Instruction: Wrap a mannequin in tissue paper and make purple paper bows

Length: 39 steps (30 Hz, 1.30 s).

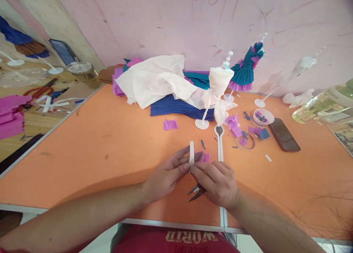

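Note:
A narrow white strip (192, 152) stands upright between the thumb and fingers of my left hand (165, 172), over the front of the orange table. My right hand (217, 181) meets it at the strip's lower end, fingers curled. Scissors (198, 191) are tucked in that same hand, their blades sticking out below the palm towards me; the handles are hidden. Just behind my fingers lies a pleated purple paper piece (205, 157). A small teal scrap (203, 144) rests beyond it. Further back, a small white mannequin (220, 80) wears white paper.
White paper sheets (157, 80) lie over folded blue paper (176, 109) at the back. A mannequin in a teal dress (246, 69) stands behind. To the right are a scrap bowl (263, 117), a clear ring (245, 141), a phone (284, 134) and a tilted bottle (322, 102).

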Available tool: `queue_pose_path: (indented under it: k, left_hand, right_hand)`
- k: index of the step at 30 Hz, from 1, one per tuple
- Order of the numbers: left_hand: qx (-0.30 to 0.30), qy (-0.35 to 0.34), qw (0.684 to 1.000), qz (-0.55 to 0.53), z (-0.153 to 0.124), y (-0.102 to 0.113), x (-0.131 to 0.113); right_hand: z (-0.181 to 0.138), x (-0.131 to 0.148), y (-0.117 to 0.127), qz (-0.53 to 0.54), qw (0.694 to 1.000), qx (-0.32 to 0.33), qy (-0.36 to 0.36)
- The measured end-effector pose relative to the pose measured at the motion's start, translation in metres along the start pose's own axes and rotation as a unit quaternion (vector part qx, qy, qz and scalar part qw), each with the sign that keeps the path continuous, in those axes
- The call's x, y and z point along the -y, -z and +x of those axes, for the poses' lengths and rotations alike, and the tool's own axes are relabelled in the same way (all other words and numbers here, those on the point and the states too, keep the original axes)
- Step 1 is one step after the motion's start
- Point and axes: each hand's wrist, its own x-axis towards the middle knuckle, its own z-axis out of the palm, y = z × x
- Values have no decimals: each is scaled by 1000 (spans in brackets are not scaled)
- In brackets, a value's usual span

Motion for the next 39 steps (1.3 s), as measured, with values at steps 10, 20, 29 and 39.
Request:
queue_pose_path:
  k: [10,20,29,39]
  left_hand:
    - [-45,-49,988,140,0,2,-4]
    - [-28,-59,985,160,-6,-4,-1]
    - [-38,-53,964,258,-10,-5,0]
    - [-31,-42,949,309,-8,-1,0]
  right_hand:
    - [-3,-5,7,76,995,-35,-46]
    - [1,-3,0,53,997,0,-49]
    - [1,-5,3,13,999,39,-17]
    - [6,-3,-3,138,985,28,-104]
